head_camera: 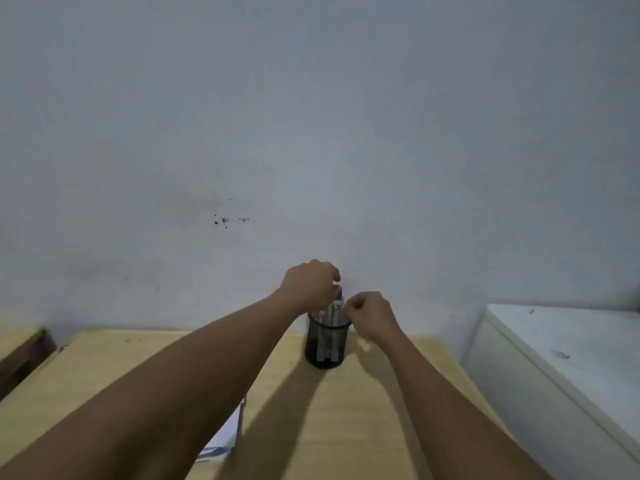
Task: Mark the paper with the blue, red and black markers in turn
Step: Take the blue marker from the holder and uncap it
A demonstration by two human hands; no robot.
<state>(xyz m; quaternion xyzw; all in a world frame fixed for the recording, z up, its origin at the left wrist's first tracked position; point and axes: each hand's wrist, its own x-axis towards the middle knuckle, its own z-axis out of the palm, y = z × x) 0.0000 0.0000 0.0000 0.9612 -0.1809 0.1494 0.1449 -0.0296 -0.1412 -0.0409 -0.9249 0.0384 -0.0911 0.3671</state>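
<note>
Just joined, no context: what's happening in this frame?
A person reaches both hands to a black mesh pen holder at the back of a wooden desk. The left hand pinches the blue-capped marker at its top; the right hand is curled at the rim. Paper lies mostly hidden under the left forearm.

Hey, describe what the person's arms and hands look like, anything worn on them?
Both forearms are bare as far as the picture shows: no sleeves in view. The left hand and right hand show no gloves, watch or bracelets. Rings cannot be told at this size.
</note>
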